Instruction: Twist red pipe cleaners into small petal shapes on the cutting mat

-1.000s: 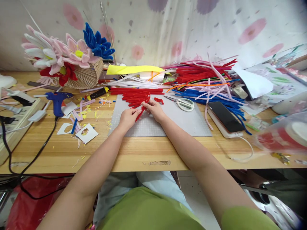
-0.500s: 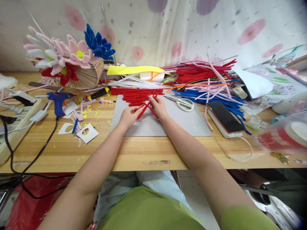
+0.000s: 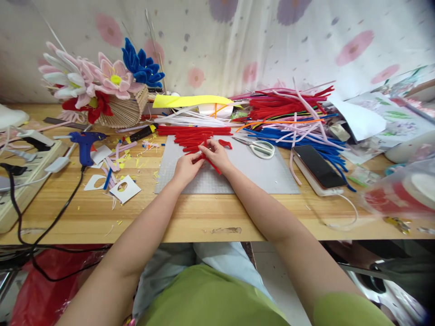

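Note:
Over the grey cutting mat (image 3: 261, 176), my left hand (image 3: 189, 168) and my right hand (image 3: 216, 155) meet, both pinching red fuzzy stems (image 3: 214, 167). One stem end sticks out below my right fingers toward the lower right. Where the stems join is hidden by the fingers. Just behind the hands lies a stack of cut red stems (image 3: 190, 137). A small bent red piece (image 3: 225, 144) rests to the right of my right hand. White-handled scissors (image 3: 261, 149) lie on the mat's right part.
Left: a blue glue gun (image 3: 84, 147), white paper pieces (image 3: 125, 189), a power strip (image 3: 34, 181) and fuzzy flowers (image 3: 112, 79). Right: coloured stems (image 3: 288, 106), a phone (image 3: 317, 165) on a white block, and a bagged cup (image 3: 401, 194).
My hands have drawn closer together, and the crossed red stems are now mostly covered by my fingers. The bent red piece beside my right hand has come into view.

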Available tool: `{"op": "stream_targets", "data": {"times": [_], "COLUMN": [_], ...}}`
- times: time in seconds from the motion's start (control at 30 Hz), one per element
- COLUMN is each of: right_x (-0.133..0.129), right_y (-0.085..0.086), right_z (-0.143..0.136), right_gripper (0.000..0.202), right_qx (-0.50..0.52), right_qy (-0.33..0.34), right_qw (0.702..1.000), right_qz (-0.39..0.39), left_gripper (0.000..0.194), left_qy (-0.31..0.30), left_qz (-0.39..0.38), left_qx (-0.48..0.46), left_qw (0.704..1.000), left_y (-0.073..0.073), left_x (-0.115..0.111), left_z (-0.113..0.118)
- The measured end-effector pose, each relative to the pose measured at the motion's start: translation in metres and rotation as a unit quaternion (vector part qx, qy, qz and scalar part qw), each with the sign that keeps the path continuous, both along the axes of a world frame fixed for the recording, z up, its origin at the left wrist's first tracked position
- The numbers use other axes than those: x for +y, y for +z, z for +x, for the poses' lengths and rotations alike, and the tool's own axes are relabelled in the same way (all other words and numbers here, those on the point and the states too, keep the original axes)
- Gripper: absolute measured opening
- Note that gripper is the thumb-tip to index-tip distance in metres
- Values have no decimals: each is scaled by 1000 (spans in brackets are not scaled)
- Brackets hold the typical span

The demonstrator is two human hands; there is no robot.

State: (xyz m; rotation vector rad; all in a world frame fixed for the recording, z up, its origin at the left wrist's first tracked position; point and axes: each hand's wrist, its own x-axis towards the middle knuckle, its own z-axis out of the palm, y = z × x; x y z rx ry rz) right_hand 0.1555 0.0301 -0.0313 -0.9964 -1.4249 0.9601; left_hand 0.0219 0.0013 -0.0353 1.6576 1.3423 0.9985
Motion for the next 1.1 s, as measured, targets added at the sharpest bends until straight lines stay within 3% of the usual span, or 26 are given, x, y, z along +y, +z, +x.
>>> {"op": "stream_targets", "data": {"times": [0.1, 0.23, 0.53, 0.87, 1.1], "right_x": [-3, -7, -8, -12, -9], "right_y": [1, 1, 1, 1, -4], "right_z": [1, 4, 1, -4, -7], "right_gripper": [32, 34, 21, 31, 31], "right_qx": [4, -9, 15, 5, -7], "right_qy": [16, 116, 119, 240, 242], "right_qw": [999, 985, 989, 965, 964], "right_qz": [-47, -125, -89, -109, -106], "left_gripper": [26, 31, 33, 32, 34], "left_qy": [41, 96, 138, 183, 170], "left_qz": [-27, -46, -104, -131, -171], "left_qx": [-66, -167, -311, -351, -356], "left_qw": [997, 980, 934, 909, 903], "left_y": [-1, 2, 15, 17, 23], "left_x": [-1, 1, -4, 2, 3], "left_z": [3, 3, 6, 3, -4]}}
